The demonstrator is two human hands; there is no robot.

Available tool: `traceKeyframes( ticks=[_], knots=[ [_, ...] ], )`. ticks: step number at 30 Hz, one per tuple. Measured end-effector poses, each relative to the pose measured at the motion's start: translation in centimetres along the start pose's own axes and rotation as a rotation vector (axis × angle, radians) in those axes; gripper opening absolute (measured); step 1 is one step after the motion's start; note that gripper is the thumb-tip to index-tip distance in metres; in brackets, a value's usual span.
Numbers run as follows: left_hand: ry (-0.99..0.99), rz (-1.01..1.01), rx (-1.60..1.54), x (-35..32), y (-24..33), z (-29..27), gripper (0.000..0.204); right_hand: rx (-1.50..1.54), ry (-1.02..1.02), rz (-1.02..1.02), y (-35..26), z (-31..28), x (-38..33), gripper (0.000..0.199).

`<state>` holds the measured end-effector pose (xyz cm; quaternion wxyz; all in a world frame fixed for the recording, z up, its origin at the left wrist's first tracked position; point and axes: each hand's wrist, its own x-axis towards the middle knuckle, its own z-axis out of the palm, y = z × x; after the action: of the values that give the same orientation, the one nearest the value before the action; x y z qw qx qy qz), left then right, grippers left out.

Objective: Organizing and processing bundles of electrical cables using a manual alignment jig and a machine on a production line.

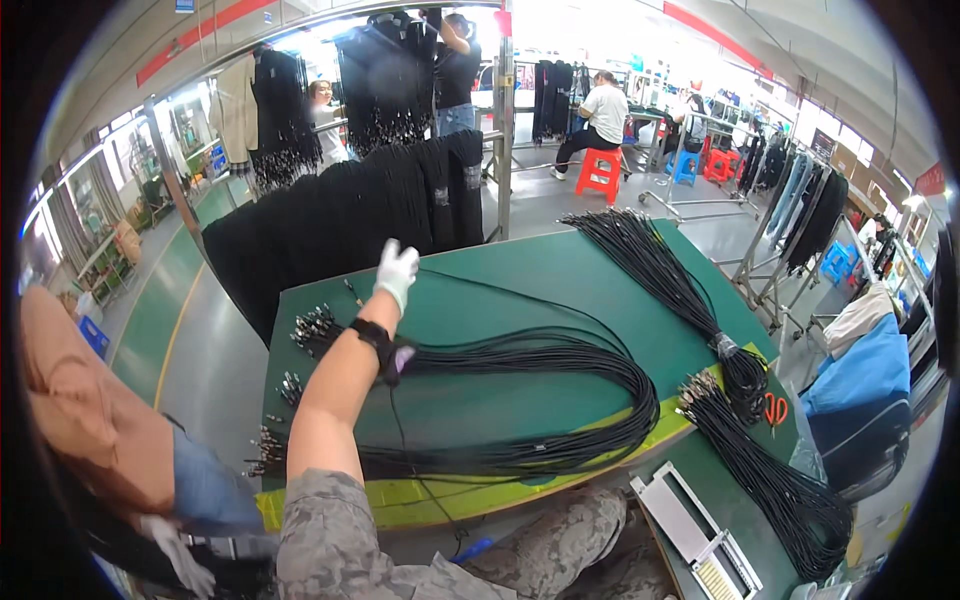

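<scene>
My left hand (397,276), in a white glove, reaches over the far left part of the green table (480,290). A single black cable (500,290) meets its right side and seems held in its fingers. From there the cable runs right and curves back into a thick U-shaped bundle of black cables (620,385). Metal-tipped cable ends (315,325) lie in clusters near the table's left edge, partly behind my forearm. A black band with a purple-grey piece (400,362) sits at my wrist, a thin cord hanging from it. My right hand is out of view.
Two tied cable bundles (655,270) (775,480) lie to the right, near orange-handled scissors (775,408). A white frame-like tool (700,530) rests at the near right. Black garments (340,205) hang beyond the table. A co-worker in brown (110,430) stands at the left.
</scene>
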<state>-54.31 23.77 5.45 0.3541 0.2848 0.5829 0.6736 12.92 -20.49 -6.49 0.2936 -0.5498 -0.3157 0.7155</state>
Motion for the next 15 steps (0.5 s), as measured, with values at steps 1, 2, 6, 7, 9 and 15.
traceKeyframes(
  ticks=[1,2,6,7,9,15],
  knots=[
    [-0.083,0.237,0.263,0.0,-2.6,-0.1,0.055,-0.006,-0.012,0.012,0.1,0.2,0.4,0.048],
    [-0.170,0.473,0.522,-1.3,-5.0,0.1,0.056,-0.014,-0.018,0.021,0.3,0.3,0.6,0.048],
    [-0.304,0.474,1.383,-6.6,-8.1,1.6,0.060,-0.026,-0.041,0.070,1.5,0.5,1.4,0.048],
    [-0.308,0.475,1.395,-7.1,-7.6,1.7,0.060,-0.027,-0.055,0.085,2.0,0.5,1.7,0.048],
    [-0.318,0.437,1.345,-7.7,-6.9,2.0,0.061,-0.028,-0.079,0.118,2.9,0.7,2.2,0.048],
    [-0.306,0.460,1.363,-8.1,-7.1,1.7,0.063,-0.043,-0.156,0.233,4.7,1.6,2.3,0.047]
  ],
)
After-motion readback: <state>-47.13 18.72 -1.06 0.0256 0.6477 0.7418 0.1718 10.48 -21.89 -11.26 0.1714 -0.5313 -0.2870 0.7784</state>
